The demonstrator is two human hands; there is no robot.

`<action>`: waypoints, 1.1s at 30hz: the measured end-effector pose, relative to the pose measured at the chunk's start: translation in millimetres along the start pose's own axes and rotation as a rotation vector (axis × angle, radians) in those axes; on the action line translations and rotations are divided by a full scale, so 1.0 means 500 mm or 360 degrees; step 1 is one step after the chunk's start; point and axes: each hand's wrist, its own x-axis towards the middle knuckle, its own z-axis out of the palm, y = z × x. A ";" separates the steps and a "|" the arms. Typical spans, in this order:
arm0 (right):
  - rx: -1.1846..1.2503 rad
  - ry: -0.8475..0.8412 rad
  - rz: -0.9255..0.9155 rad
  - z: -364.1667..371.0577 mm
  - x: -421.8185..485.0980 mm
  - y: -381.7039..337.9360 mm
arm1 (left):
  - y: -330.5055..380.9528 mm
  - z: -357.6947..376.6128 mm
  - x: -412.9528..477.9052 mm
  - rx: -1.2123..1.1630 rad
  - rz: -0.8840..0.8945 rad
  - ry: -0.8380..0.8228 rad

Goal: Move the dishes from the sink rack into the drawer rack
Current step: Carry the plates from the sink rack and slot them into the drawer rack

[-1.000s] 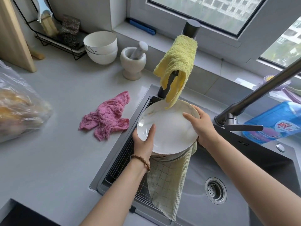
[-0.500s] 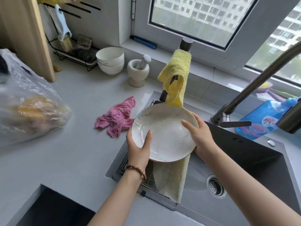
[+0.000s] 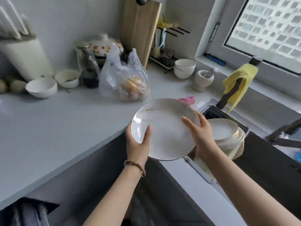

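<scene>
A white gold-rimmed plate [image 3: 164, 128] hangs in the air over the counter's front edge, held from both sides. My left hand [image 3: 138, 142] grips its lower left rim with the thumb on top. My right hand [image 3: 200, 134] grips its right rim, thumb lying across the face. Behind the right hand, a stack of white plates [image 3: 226, 132] sits on the sink rack [image 3: 215, 113]. The drawer rack is not in view.
On the grey counter [image 3: 65, 121] stand a plastic bag of fruit [image 3: 123, 79], white bowls [image 3: 41, 87], stacked bowls [image 3: 184, 68], a mortar and pestle [image 3: 204, 79] and a knife block [image 3: 24, 54]. A yellow cloth [image 3: 237, 79] hangs by the sink; the faucet [image 3: 286, 129] is at right.
Both hands have lifted the top plate off the stack and carried it left, away from the sink. The view has swung left, showing more of the counter.
</scene>
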 end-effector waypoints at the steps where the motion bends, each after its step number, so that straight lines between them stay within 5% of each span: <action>1: 0.0020 -0.0051 0.0005 0.031 -0.021 0.004 | 0.008 -0.042 -0.011 0.0008 0.0008 0.0073; 14: -0.0139 -0.0745 0.0003 0.531 -0.422 0.043 | 0.048 -0.688 -0.181 -0.0203 0.0081 0.0818; 24: -0.0574 -0.1063 -0.0223 0.844 -0.794 0.154 | 0.011 -1.183 -0.375 -0.0475 -0.0186 0.0911; 33: -0.1104 -0.1617 -0.0381 0.925 -0.987 0.236 | -0.069 -1.375 -0.555 -0.0597 -0.0571 0.1033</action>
